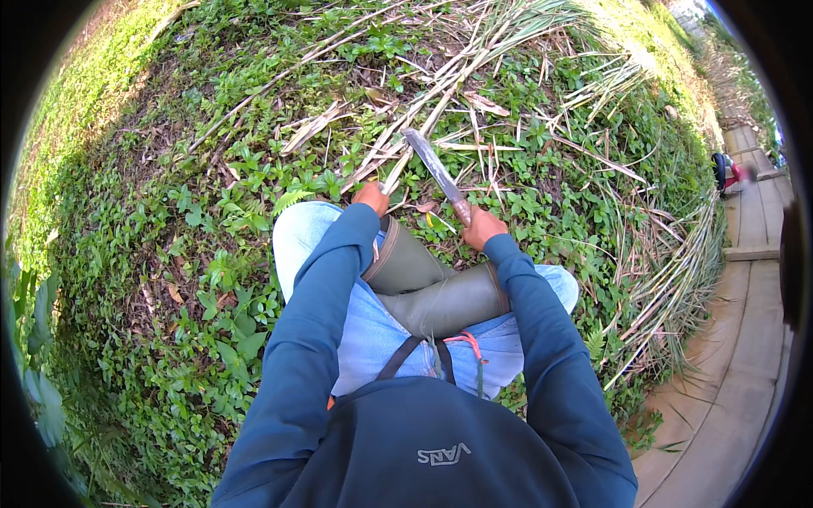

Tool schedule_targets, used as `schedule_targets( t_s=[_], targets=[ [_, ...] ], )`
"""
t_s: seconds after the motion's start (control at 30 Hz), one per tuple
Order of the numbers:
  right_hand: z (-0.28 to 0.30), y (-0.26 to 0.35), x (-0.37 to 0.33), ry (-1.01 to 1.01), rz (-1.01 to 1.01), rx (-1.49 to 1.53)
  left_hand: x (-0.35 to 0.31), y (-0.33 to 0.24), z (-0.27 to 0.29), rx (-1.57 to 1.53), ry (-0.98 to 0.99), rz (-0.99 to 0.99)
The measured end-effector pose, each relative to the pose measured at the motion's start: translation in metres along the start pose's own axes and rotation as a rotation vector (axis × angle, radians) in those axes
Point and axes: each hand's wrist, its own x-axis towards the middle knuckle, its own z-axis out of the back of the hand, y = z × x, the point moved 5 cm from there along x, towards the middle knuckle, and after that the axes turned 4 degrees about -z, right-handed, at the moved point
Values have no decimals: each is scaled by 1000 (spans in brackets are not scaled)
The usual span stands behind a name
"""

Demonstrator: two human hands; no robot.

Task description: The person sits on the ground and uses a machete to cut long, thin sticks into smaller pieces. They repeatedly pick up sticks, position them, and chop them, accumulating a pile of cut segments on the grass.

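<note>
I sit cross-legged, wearing olive rubber boots [440, 300] and light blue jeans. My right hand [483, 229] is closed around the brown handle of a machete [434, 167]. Its grey blade slants up and to the left, with the tip near some pale cut stalks. In front of my left knee, my left hand [371, 199] grips the lower end of a long pale stalk [394, 176]. That stalk runs away to the upper right and merges into a pile of grassy stalks [500, 38]. Whether the blade touches a stalk, I cannot tell.
Low green plants [212, 262] and dry leaf litter cover the ground. A bundle of long cut stalks [669, 296] lies at the right, beside a wooden plank walkway [745, 305]. A person [742, 175] is partly visible on the walkway at the far right.
</note>
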Motion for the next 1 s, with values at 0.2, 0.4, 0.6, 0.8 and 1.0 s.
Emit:
schedule_targets(
  t_s=[0.2,0.4,0.6,0.8,1.0],
  targets=[
    [5,12,-43,-19,109,488,16,49,-12,-151,-1,-7],
    [43,3,-72,-112,25,311,-13,16,-4,-454,128,152],
    [38,14,-70,5,161,-131,-32,13,11,-436,-113,104],
    [48,-4,-3,-134,-9,-93,-57,-13,25,-133,-287,-27],
    [43,9,2,13,214,-251,-56,-5,36,-95,-380,-48]
  ],
)
